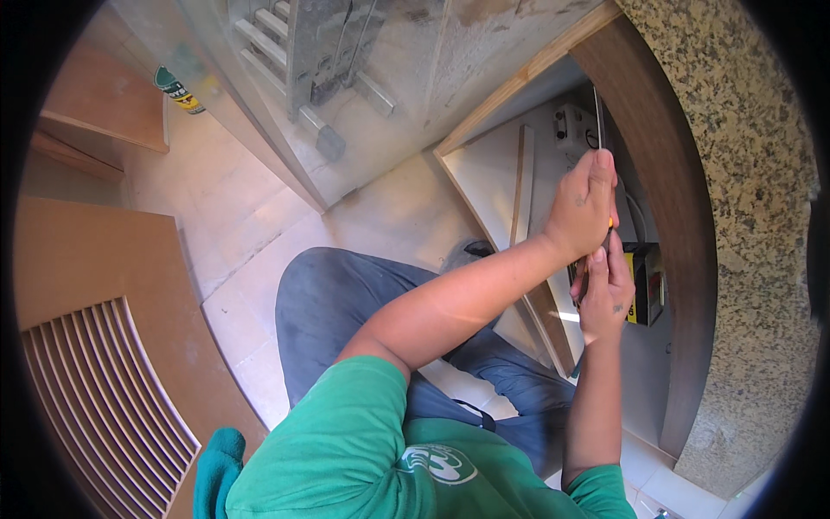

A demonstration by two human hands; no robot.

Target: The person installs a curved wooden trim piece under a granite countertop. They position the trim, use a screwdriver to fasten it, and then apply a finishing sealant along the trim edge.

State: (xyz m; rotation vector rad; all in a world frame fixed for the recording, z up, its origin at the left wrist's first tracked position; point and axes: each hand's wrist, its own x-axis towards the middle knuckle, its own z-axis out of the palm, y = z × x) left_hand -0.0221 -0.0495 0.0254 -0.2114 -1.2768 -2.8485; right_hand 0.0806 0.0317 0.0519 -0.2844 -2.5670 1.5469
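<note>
My left hand (587, 206) is closed around a tool with a long, thin metal shaft (598, 117), its far end pointing up into the open cabinet. It looks like a screwdriver, though most of it is hidden by the fingers. Just below, my right hand (609, 290) grips its lower end, where a little dark and yellow handle shows between the hands. Both hands are in front of the cabinet opening, close to its dark wood edge (687, 208). Behind the right hand sits a black and yellow box (646, 290).
A granite slab (752, 173) runs along the right. Inside the cabinet are a grey box with a knob (572, 128) and a wooden strip (523, 186). A glass panel (398, 95) stands before a ladder (316, 65). Leftward are a louvred door (95, 259) and a green can (179, 90).
</note>
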